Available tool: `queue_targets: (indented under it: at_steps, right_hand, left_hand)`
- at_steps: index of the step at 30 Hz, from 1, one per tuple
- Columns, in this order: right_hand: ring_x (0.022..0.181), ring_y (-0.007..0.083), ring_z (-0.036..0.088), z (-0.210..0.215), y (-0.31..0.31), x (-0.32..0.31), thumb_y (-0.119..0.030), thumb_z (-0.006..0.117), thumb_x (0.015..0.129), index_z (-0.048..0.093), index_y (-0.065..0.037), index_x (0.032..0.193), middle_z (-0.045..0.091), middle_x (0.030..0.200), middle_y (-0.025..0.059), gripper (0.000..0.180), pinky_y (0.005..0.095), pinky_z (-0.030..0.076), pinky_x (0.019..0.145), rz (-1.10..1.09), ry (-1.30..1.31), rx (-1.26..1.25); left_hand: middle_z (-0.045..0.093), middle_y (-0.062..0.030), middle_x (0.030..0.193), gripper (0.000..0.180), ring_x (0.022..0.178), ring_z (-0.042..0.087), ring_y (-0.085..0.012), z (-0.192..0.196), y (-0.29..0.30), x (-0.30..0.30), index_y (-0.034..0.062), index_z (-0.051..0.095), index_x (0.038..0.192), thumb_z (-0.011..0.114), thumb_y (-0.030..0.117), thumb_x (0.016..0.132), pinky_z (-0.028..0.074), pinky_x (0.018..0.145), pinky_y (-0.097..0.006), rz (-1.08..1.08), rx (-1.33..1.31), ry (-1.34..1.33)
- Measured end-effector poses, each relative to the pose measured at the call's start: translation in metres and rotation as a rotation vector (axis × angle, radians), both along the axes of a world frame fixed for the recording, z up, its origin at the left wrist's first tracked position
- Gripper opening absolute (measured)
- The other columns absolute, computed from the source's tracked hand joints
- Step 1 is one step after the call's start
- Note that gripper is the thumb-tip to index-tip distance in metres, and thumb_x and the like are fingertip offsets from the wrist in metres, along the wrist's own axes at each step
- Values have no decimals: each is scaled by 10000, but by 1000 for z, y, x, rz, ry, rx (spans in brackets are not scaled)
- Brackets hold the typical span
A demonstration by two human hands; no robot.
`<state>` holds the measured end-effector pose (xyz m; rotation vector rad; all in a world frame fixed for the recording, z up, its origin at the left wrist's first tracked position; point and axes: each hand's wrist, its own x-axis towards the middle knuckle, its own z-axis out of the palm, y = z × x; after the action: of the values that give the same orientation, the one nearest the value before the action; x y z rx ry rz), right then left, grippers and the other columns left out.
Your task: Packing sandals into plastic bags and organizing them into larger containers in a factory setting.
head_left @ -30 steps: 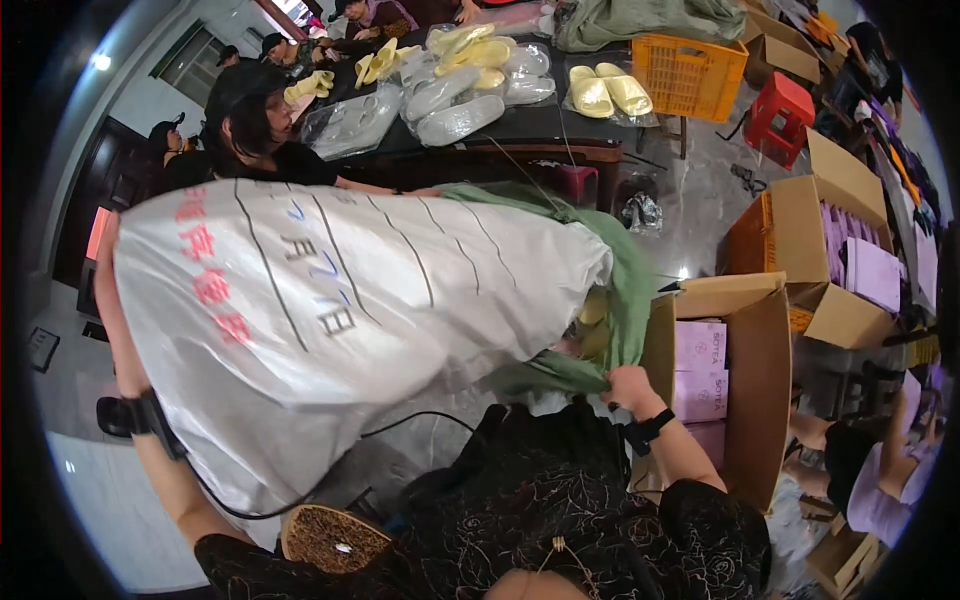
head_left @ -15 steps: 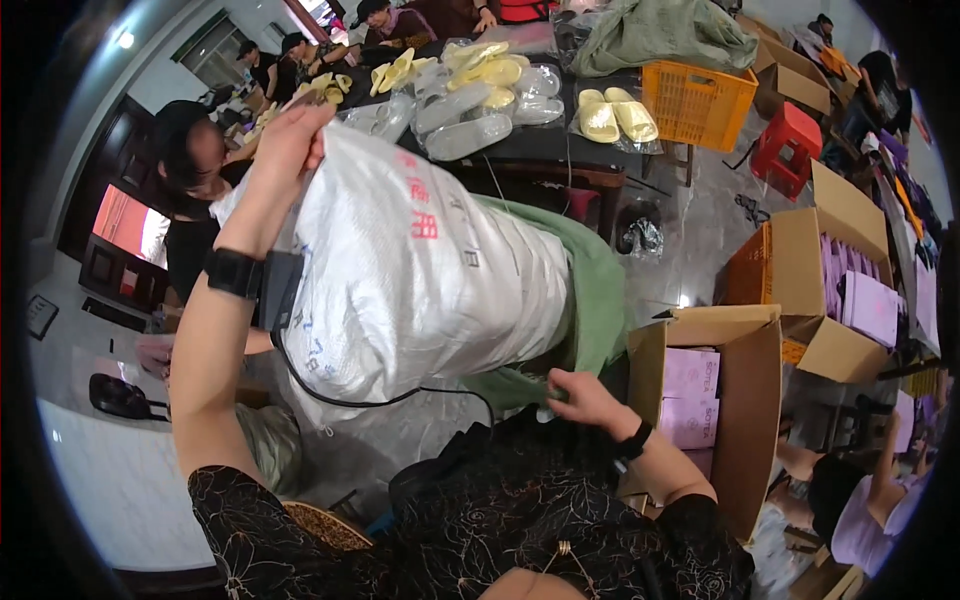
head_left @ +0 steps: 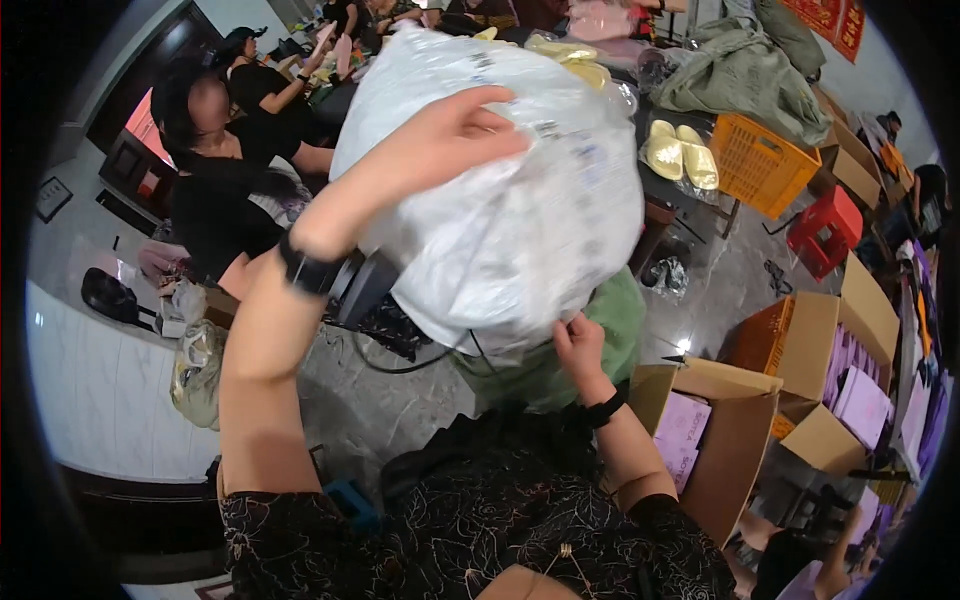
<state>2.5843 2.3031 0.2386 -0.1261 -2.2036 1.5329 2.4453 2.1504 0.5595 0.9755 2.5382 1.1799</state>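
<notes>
A bulging white woven sack [head_left: 520, 220] fills the middle, upright, its lower end inside a green sack [head_left: 615, 325]. My left hand [head_left: 460, 135] lies open across the upper part of the white sack, fingers apart and slightly blurred. My right hand [head_left: 580, 350] is closed at the near side, where the green sack's rim meets the white one; its fingertips are partly hidden. A dark device [head_left: 368, 288] with a black cable sits at my left wrist.
At right, cartons [head_left: 735, 440] hold lilac packages [head_left: 682, 435]. Behind are an orange crate [head_left: 765, 165], a red stool [head_left: 825, 232] and yellow slippers [head_left: 682, 155] on a dark table. A person in black [head_left: 215, 215] is close on the left, with a filled bag [head_left: 198, 375] below.
The white sack has swung from leaning left to standing upright. My left hand has let go of its upper corner and moved right onto it. My right hand has risen slightly.
</notes>
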Motion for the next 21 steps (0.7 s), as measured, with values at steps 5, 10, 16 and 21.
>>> queue_targets:
  at_steps: [5, 10, 16, 21]
  right_hand:
    - [476, 347, 505, -17, -12, -11, -132, 670, 821, 516, -34, 630, 478, 541, 170, 265, 397, 393, 454, 52, 245, 84]
    - [522, 368, 563, -94, -34, 6, -214, 681, 789, 656, -45, 744, 573, 591, 168, 177, 426, 470, 509, 208, -63, 322]
    - [845, 398, 641, -63, -8, 63, -519, 754, 721, 611, 13, 1068, 662, 959, 218, 652, 434, 509, 734, 309, -524, 196]
    - [767, 295, 662, -56, 21, 107, -302, 674, 817, 695, -53, 917, 693, 857, 146, 269, 371, 510, 698, 609, -551, 184]
  left_hand:
    - [397, -163, 1441, 975, 1315, 360, -410, -30, -72, 53, 161, 449, 1397, 848, 396, 539, 267, 1119, -477, 7, -300, 630]
    - [671, -32, 1107, 386, 1060, 596, -270, -107, -61, 49, 128, 715, 1031, 637, -5, 676, 431, 977, -427, 4, -123, 843]
    - [691, -139, 880, 188, 862, 638, -199, -123, -56, 16, 13, 690, 989, 557, 85, 877, 498, 758, -304, 366, 305, 599]
    - [634, -17, 762, 235, 650, 528, -80, 19, -90, -61, -38, 680, 961, 545, 153, 952, 426, 598, -224, 519, 614, 689]
